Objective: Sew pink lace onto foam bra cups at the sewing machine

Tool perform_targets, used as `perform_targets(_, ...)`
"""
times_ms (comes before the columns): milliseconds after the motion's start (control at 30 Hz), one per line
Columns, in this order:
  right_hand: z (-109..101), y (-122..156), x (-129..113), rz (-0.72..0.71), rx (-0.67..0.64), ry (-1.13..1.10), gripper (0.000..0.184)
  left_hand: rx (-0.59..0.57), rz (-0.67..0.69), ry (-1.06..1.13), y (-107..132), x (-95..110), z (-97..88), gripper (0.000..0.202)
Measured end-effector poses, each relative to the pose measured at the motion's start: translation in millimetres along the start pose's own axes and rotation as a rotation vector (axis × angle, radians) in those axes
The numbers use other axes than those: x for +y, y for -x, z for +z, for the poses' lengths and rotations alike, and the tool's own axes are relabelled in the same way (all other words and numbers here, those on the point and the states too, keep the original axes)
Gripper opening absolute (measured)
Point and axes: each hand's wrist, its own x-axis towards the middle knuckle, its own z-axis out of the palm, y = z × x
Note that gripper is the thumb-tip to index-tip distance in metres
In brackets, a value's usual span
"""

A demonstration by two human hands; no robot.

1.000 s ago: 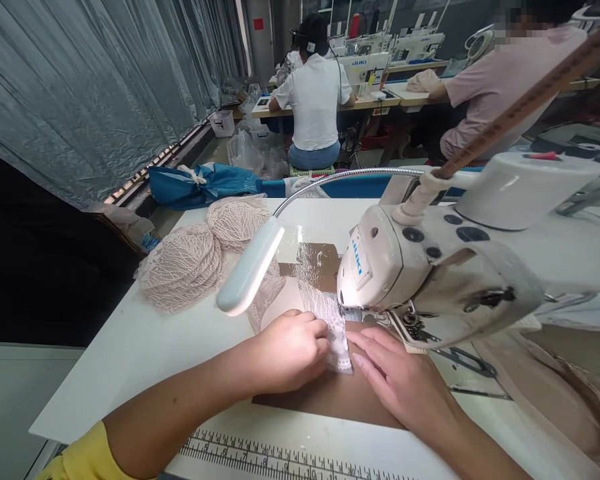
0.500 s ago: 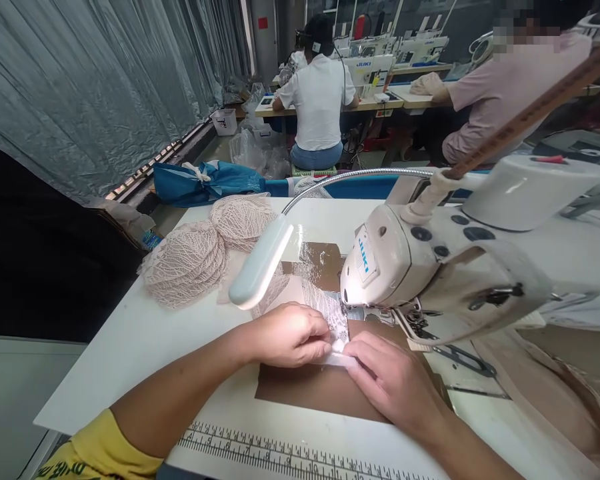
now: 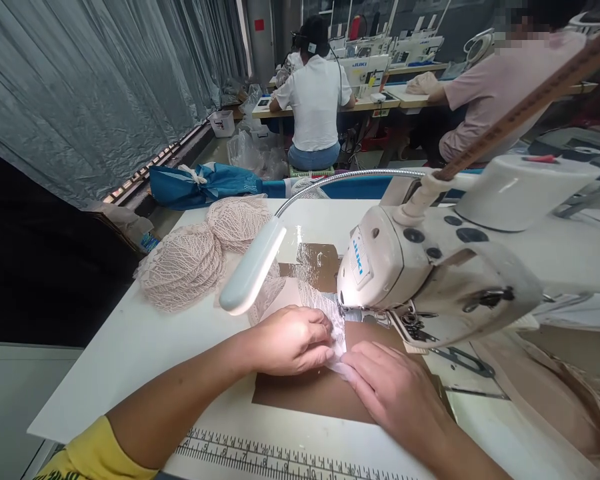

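Landmark: sewing machine head (image 3: pixel 395 267), to which every place below is being referred.
Lace piece (image 3: pixel 325 312): being laid flat just left of the needle end, on the brown sheet (image 3: pixel 305 395) in front of the head.
Left hand (image 3: pixel 293 341): fingers being curled closed on the lace's near edge, front-left of the head.
Right hand (image 3: pixel 397 390): being laid palm down in front of the head, fingertips touching the lace beside the left hand; whether anything is being pinched under it cannot be told.
Handling note: the edge is judged best fed when it is being kept flat and taut between both hands, with fingertips being held clear of the needle.
Lace cups (image 3: pixel 185 267): being stacked well left of the head.
Lamp (image 3: pixel 250 268): being angled over the lace, left of the head.
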Motion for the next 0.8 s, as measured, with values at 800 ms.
perform_targets(800, 4, 5, -1, -0.011, 0.091, 0.153, 0.029, 0.045, -0.027, -0.334, -3, 8, 16.5, 0.043)
